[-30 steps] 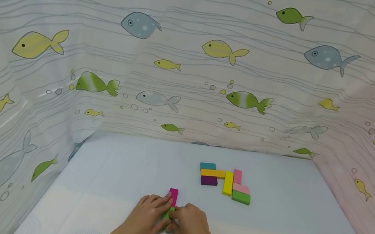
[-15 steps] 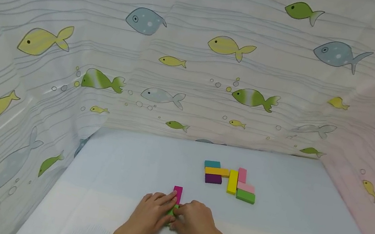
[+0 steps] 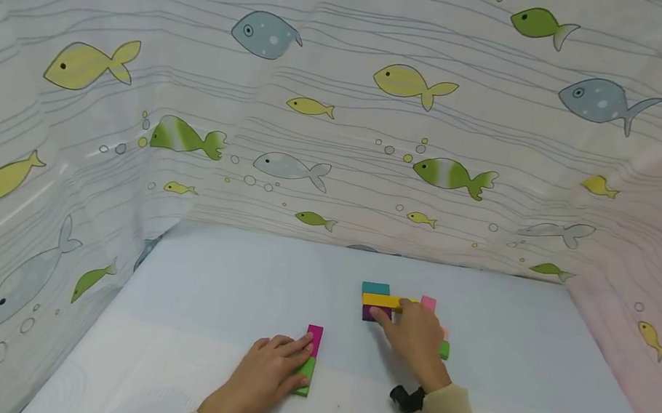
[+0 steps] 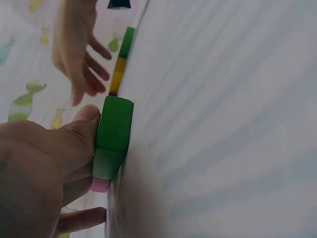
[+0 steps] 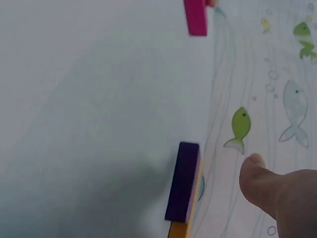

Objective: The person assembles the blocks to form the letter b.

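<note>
My left hand (image 3: 264, 376) lies on a magenta block (image 3: 315, 331) and a green block (image 3: 307, 371) set end to end, its fingers fairly straight. The left wrist view has its thumb against the near green block (image 4: 115, 124). Over a group of flat blocks reaches my right hand (image 3: 419, 336), fingers spread and loosely bent. Below it are a teal block (image 3: 375, 288), an orange block (image 3: 377, 300) and a purple block (image 3: 367, 313). In the right wrist view the thumb (image 5: 260, 181) stands apart from the purple block (image 5: 183, 181). The hand mostly hides the yellow block.
Right of my right hand, a pink block (image 3: 429, 303) and another green block (image 3: 444, 350) show partly. A white cloth covers the table (image 3: 210, 288). A fish-patterned curtain (image 3: 315, 145) encloses the back and sides. Black wrist cameras sit on both wrists.
My right hand has left the green block and moved right and away from me, over the block group. My left hand stays on the magenta and green blocks. The head view has shifted slightly.
</note>
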Motion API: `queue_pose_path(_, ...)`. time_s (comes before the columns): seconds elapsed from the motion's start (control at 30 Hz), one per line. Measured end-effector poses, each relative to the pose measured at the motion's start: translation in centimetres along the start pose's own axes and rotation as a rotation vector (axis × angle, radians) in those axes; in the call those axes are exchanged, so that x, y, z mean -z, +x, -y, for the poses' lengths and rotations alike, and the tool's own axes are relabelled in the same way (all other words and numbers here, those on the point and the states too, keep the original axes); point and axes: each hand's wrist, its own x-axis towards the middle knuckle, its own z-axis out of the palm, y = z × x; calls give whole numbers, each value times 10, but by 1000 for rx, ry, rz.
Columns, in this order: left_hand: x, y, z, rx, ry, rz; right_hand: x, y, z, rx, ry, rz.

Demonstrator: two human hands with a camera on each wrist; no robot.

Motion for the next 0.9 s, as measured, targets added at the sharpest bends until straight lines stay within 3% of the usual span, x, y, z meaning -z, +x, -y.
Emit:
queue_pose_path(0.17,3,-2,4,23,-24,8,-2,16,-4,-15,-107,-11)
queue_pose_path(0.33,0,-2,6,22,-44,-9,-10,26,7,18,-224,-21)
queue_pose_path(0.53,-1,-3,3,12,-36,-10,-15,32,19,-11,-355,-39)
queue_pose_path(0.73,1,-5,-1,29,-29,31,-17,33,20,-17,-372,-17)
queue_pose_path(0.9,2,-4,-1,31,-36,27,-16,40,22,-7,-340,8)
